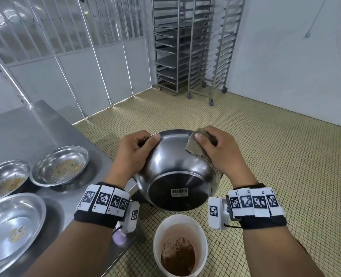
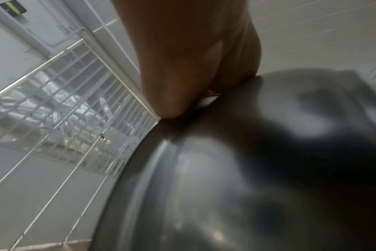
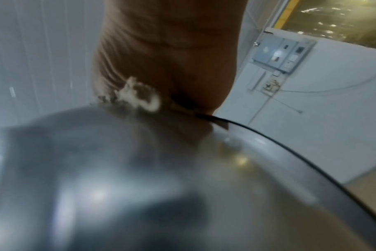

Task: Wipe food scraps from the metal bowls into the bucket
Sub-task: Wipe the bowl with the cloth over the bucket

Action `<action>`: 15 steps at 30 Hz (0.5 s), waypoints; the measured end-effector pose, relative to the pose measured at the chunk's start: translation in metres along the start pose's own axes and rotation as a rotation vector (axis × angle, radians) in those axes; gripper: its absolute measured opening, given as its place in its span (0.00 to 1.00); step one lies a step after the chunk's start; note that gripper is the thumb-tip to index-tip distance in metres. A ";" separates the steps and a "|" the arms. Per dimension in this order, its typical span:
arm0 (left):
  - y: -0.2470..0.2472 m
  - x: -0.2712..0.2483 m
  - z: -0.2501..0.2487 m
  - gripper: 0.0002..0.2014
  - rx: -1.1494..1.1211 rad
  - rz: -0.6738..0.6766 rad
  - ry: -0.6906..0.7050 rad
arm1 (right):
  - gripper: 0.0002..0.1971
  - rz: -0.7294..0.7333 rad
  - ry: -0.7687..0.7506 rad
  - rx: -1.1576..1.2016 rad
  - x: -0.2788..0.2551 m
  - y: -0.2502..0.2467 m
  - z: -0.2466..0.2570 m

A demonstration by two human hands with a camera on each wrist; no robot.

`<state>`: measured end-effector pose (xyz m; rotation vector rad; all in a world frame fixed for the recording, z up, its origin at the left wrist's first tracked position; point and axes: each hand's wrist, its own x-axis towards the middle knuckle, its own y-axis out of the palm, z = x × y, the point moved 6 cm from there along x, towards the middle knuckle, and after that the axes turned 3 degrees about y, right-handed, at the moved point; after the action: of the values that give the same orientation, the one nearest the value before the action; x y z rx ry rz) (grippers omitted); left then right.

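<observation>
The bucket (image 1: 180, 245) sits at lower centre, directly below my tipped bowl (image 1: 175, 170) — mouth facing away. My left hand (image 1: 134, 151) pinches its rim; my right hand (image 1: 221, 152) clutches the cloth (image 1: 195, 146) against the opposite rim.

Both hands are taken up by the tipped bowl (image 1: 175, 170), which fills the gap between the left hand (image 1: 134, 152) and the right hand (image 1: 223, 154). Below the wrists stands the bucket (image 1: 180, 246) — open-topped, nothing over its mouth. Left of the left hand, the table (image 1: 35, 126) edge and three bowls (image 1: 60, 164) block the way; right of the right hand is bare floor (image 1: 285, 156).
</observation>
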<state>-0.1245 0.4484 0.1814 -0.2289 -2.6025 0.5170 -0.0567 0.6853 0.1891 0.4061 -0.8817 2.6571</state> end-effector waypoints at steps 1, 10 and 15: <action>-0.002 -0.001 0.000 0.16 -0.018 -0.024 -0.009 | 0.09 -0.017 0.003 0.042 -0.001 -0.001 -0.002; -0.021 0.000 0.013 0.14 -0.150 -0.188 -0.087 | 0.12 -0.112 0.244 0.433 -0.013 0.001 -0.037; -0.008 -0.003 0.000 0.15 -0.069 -0.120 -0.055 | 0.09 -0.024 0.038 0.117 0.009 -0.007 -0.012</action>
<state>-0.1227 0.4404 0.1834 -0.0809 -2.6698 0.3967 -0.0645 0.6995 0.1865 0.3892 -0.7076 2.6938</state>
